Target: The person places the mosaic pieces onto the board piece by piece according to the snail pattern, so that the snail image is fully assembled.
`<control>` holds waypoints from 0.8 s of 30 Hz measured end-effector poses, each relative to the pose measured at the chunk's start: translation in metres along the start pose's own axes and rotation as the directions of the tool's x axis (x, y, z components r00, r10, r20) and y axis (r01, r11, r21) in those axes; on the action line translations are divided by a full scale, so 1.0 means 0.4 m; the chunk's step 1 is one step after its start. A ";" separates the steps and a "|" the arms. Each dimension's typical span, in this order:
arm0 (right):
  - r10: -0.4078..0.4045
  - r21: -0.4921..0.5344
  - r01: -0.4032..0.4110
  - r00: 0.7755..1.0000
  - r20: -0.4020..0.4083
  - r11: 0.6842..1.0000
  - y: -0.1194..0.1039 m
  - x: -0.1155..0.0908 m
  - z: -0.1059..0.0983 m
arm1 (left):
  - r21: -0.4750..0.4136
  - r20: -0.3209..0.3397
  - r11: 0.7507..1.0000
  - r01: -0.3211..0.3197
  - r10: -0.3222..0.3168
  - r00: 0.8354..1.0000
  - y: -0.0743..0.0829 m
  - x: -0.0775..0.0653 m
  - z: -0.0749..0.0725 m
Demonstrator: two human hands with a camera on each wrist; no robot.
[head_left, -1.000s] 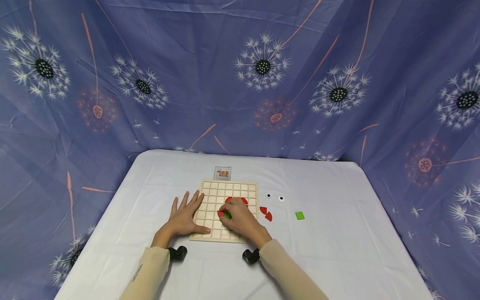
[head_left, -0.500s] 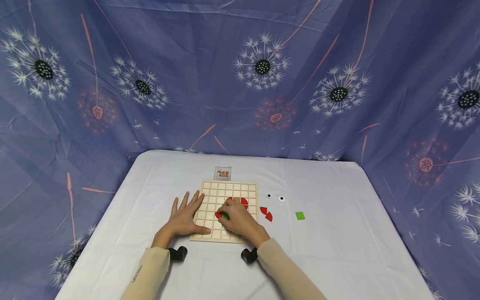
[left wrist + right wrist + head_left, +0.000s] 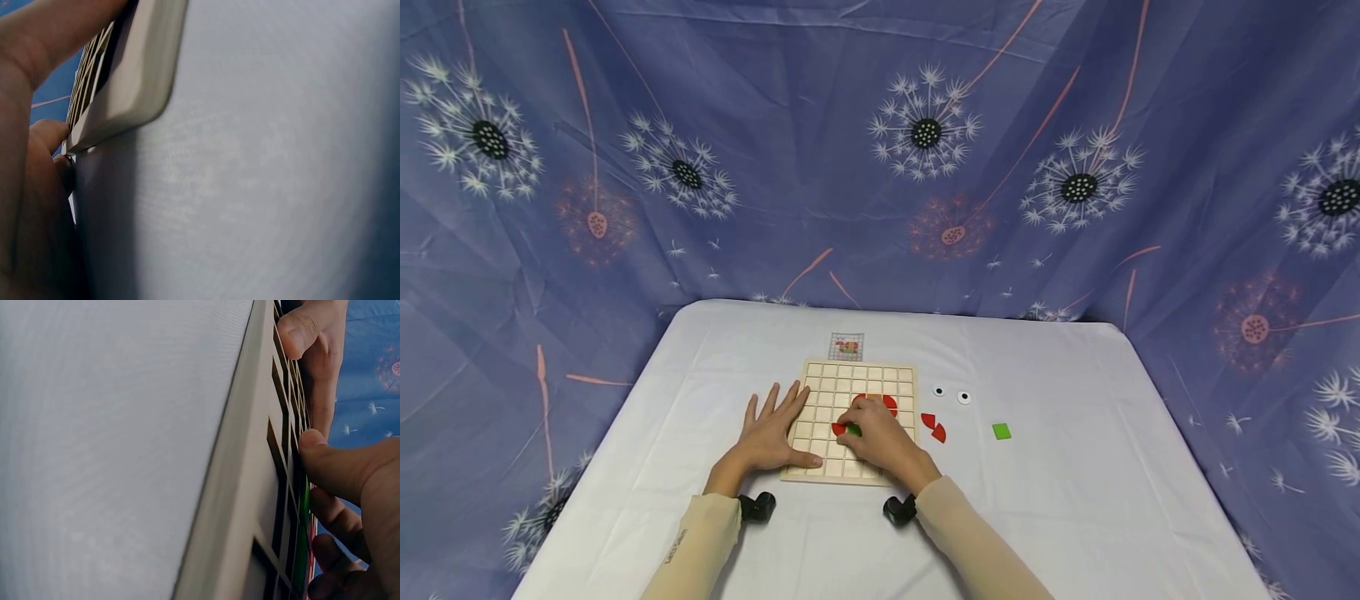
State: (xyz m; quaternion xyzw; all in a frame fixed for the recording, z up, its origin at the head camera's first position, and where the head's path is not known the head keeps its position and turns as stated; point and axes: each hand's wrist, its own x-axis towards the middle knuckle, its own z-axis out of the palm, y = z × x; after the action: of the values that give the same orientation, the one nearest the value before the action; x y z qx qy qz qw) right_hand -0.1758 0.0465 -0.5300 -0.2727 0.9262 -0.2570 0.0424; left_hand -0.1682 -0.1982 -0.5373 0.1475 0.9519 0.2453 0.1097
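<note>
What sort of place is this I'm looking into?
Probably a small curtained-off tabletop workspace: dandelion-print fabric hangs behind and beside a white-covered table, which holds a gridded wooden board. The wider room isn't visible.

blue-violet, dandelion-printed fabric backdrop [image 3: 805,167], spanning nine through twelve to three o'clock; white, cloth-covered table [image 3: 1090,508] towards six.

Beige sleeves [image 3: 977,533]; dark lettering [image 3: 676,547]; black wrist cameras [image 3: 757,507]

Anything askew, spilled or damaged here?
Nothing stands out: the gridded board lies flat, the loose red pieces, eye discs and green square sit to its right, no spill or damage shows. The right hand covers part of the board.
</note>
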 end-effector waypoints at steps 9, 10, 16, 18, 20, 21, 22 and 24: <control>0.008 0.004 -0.008 1.000 -0.001 1.000 0.004 -0.009 -0.009 | -0.003 0.001 1.000 0.000 0.000 1.000 0.005 0.000 -0.002; 0.007 0.001 -0.007 1.000 -0.006 1.000 0.006 -0.012 -0.011 | -0.002 0.000 1.000 0.000 0.000 1.000 0.005 0.001 -0.002; 0.012 0.000 -0.012 0.999 -0.038 1.000 0.037 -0.044 -0.033 | -0.001 0.005 1.000 0.007 -0.007 1.000 0.004 0.003 0.003; 0.011 -0.002 -0.011 0.999 -0.050 1.000 0.053 -0.057 -0.046 | -0.006 0.004 1.000 0.010 -0.010 1.000 0.004 0.004 0.002; 0.012 -0.008 -0.013 0.998 -0.059 1.000 0.071 -0.073 -0.061 | -0.011 0.002 1.000 0.011 -0.011 1.000 0.004 0.003 0.002; 0.015 -0.006 -0.016 0.998 -0.064 1.000 0.079 -0.082 -0.069 | -0.015 -0.001 1.000 0.009 -0.009 1.000 0.003 0.003 0.002; 0.021 -0.008 -0.022 0.997 -0.069 1.000 0.091 -0.092 -0.078 | -0.017 -0.003 1.000 0.008 -0.008 1.000 0.001 0.003 0.003; 0.023 0.004 -0.022 0.996 -0.091 1.000 0.117 -0.115 -0.098 | -0.013 -0.005 1.000 0.006 -0.006 1.000 -0.001 0.003 0.006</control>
State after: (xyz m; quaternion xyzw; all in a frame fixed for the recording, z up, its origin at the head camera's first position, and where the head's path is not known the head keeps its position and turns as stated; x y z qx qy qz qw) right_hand -0.1680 0.1222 -0.5223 -0.2502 0.9297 -0.2702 0.0034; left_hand -0.1689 -0.1971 -0.5398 0.1435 0.9510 0.2514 0.1090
